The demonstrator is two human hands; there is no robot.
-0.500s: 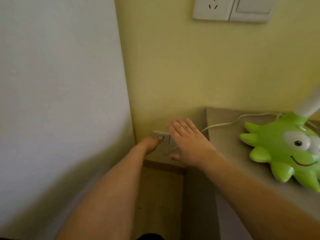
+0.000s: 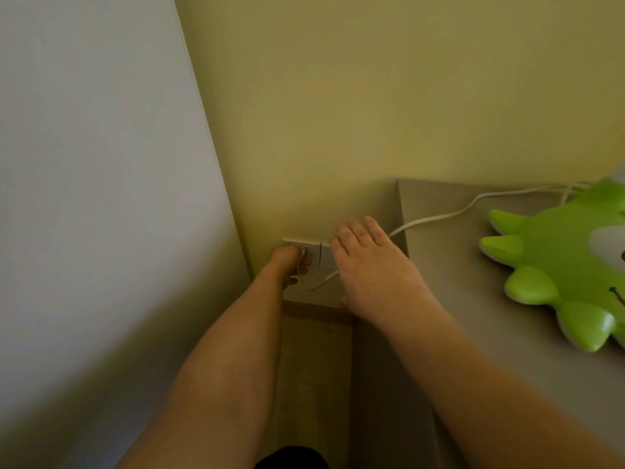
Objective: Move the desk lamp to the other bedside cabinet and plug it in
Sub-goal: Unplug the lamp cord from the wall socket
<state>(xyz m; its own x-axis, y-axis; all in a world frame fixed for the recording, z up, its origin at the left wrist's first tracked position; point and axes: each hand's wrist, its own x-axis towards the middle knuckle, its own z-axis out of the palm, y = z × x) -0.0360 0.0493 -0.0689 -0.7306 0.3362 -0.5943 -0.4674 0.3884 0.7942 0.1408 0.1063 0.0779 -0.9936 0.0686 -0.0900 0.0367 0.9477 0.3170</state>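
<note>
White plug is at the low wall socket (image 2: 306, 250), pinched in the left hand (image 2: 287, 262); fingers curled tight around it, and I can't tell how far the pins are seated since the hand covers the plug face. Right hand (image 2: 370, 265) is flat and open, fingers spread, holding nothing, hovering or bracing against the wall just right of the socket plate. Green cartoon desk lamp (image 2: 561, 265) already sits on the grey bedside cabinet (image 2: 449, 265), so the move looks done and plugging in is the step in hand. White cord (image 2: 436, 218) runs from the lamp across the cabinet top, drops off the edge behind the right hand and loops to the plug. Risks: insertion is close to blind at this angle, so pins could miss the slots or go in half way; a half-seated plug would leave the lamp dead or pins exposed near fingertips. Cord has some slack, but a tug could drag the lamp toward the cabinet edge. Versus half a second ago: view has dipped, so the upper wall socket and switch are out of shot; the left hand's fingers now close around the plug at the socket, the cord loop below is more visible, right hand barely moved.
</note>
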